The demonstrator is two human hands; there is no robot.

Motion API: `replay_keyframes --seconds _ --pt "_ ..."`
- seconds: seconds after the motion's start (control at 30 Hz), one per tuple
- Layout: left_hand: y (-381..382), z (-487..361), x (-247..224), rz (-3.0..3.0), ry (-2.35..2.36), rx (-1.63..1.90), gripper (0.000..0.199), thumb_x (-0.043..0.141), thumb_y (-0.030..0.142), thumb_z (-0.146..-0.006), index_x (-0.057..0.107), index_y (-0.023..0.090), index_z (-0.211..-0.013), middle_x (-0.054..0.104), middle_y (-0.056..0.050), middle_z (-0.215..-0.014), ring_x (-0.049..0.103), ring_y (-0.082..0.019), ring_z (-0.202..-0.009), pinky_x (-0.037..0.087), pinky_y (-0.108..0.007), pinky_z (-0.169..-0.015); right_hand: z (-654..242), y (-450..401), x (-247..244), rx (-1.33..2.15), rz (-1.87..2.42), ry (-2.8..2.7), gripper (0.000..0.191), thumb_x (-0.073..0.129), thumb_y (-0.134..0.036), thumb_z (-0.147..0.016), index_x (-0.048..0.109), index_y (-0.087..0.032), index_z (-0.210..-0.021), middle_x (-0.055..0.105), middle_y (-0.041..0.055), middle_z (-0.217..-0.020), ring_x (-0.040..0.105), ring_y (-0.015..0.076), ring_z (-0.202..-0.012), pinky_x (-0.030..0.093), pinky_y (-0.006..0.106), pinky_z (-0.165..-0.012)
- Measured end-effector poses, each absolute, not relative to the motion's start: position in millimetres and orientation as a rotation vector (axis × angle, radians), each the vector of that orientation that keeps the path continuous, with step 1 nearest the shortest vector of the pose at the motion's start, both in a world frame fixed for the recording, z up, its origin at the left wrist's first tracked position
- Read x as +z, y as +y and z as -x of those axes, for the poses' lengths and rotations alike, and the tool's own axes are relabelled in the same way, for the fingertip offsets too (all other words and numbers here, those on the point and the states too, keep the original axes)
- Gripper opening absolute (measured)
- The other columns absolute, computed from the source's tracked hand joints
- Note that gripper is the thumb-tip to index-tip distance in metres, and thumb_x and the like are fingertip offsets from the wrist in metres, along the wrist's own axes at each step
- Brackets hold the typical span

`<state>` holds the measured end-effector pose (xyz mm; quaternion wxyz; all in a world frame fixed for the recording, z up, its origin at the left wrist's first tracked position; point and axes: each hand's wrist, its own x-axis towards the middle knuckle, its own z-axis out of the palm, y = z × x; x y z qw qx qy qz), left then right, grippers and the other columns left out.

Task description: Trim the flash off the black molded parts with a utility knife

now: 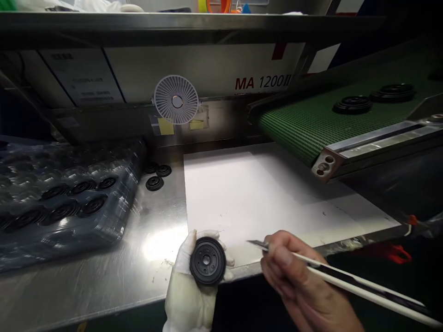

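My left hand [188,281], in a white glove, is shut on a round black moulded disc [207,261] with a central hole and several small holes. My right hand [294,276] is bare and grips a slim trimming knife [346,279] with a long white-and-black handle. The knife's small metal blade [255,244] points left toward the disc, with a gap between them. Both hands are above the front edge of the stainless steel bench [152,272]. The disc's far side is hidden from this view.
A white sheet [256,198] lies on the bench. Left of it are three loose black discs [157,175] and a plastic-covered tray of discs [65,198]. A green mesh conveyor belt [311,120] carries more discs at right. A small white fan [176,99] faces me.
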<state>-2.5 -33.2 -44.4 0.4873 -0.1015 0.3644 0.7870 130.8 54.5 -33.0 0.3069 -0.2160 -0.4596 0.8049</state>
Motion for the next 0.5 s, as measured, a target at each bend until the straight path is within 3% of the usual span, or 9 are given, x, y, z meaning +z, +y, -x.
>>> replay_keyframes --seconds 0.07,0.13,0.3,0.5 --pt "-33.7 0.1 -48.2 0.324 0.892 1.930 0.032 0.059 0.042 -0.080 0.066 0.012 -0.089 0.062 -0.009 -0.075 0.061 -0.020 -0.064 0.048 -0.027 -0.050 -122.2 44.6 -35.6 2.195 0.602 -1.316 0.018 0.064 -0.037 -0.088 0.056 -0.020 -0.086 0.034 -0.0065 -0.057 0.025 0.0069 -0.050 0.024 0.017 -0.044" --pt "-36.2 -0.9 -52.9 0.354 0.922 1.971 0.031 0.061 0.042 -0.078 0.066 0.015 -0.092 0.063 -0.007 -0.077 0.061 -0.019 -0.067 0.050 -0.027 -0.055 -116.4 38.8 -37.8 2.252 0.590 -1.441 0.020 0.064 -0.037 -0.088 0.053 -0.023 -0.098 0.038 -0.0068 -0.062 0.027 0.0068 -0.051 0.022 0.018 -0.046" --pt "-47.1 -2.5 -58.3 0.061 1.221 2.079 0.030 0.060 0.041 -0.079 0.067 0.018 -0.095 0.065 -0.004 -0.082 0.061 -0.019 -0.074 0.049 -0.025 -0.061 -111.7 38.5 -47.3 2.113 0.636 -1.653 0.018 0.067 -0.032 -0.085 0.057 -0.018 -0.082 0.051 -0.0026 -0.071 0.041 0.0095 -0.064 0.034 0.020 -0.058" --pt "-55.0 -6.5 -51.3 -0.344 1.687 1.913 0.019 0.055 0.033 -0.084 0.066 0.022 -0.095 0.065 -0.001 -0.083 0.061 -0.017 -0.078 0.047 -0.021 -0.065 -108.3 36.3 -52.1 2.105 0.749 -1.578 0.019 0.068 -0.034 -0.084 0.063 -0.017 -0.090 0.063 0.0024 -0.069 0.056 0.0141 -0.064 0.045 0.023 -0.057"
